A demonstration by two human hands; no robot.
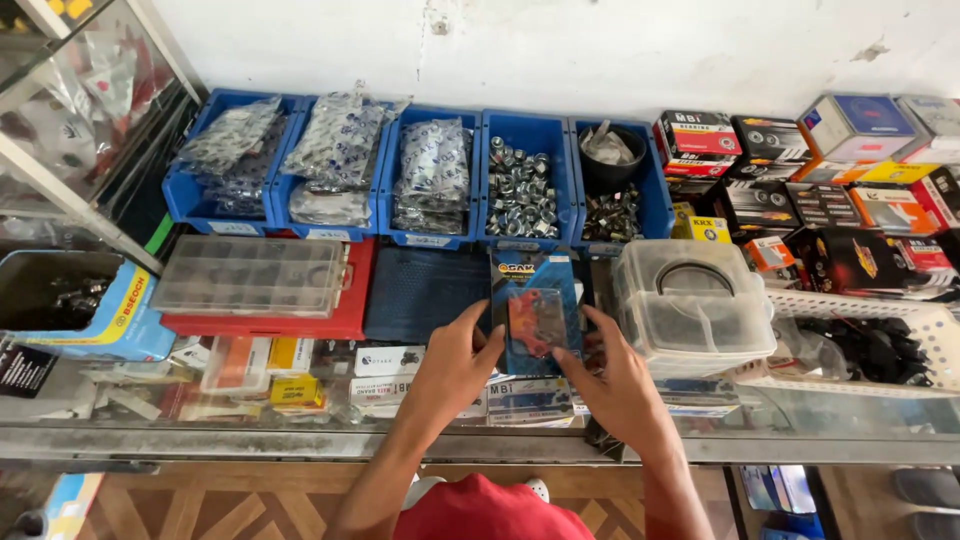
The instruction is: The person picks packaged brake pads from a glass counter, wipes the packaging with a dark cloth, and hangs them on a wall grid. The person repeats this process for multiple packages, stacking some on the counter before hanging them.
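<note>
Head view: left hand [452,368] and right hand [612,385] both grip a blue blister pack [535,310], one on each side edge, above the glass tabletop [300,425]. Just right of the pack: clear plastic tub [690,305]. Beyond the pack: blue bins [420,175] of bagged parts and nuts.

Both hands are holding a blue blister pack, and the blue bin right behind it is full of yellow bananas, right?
Not bananas. The head view shows both hands, left and right, on the blister pack, but the bin behind it holds silvery metal nuts.
</note>
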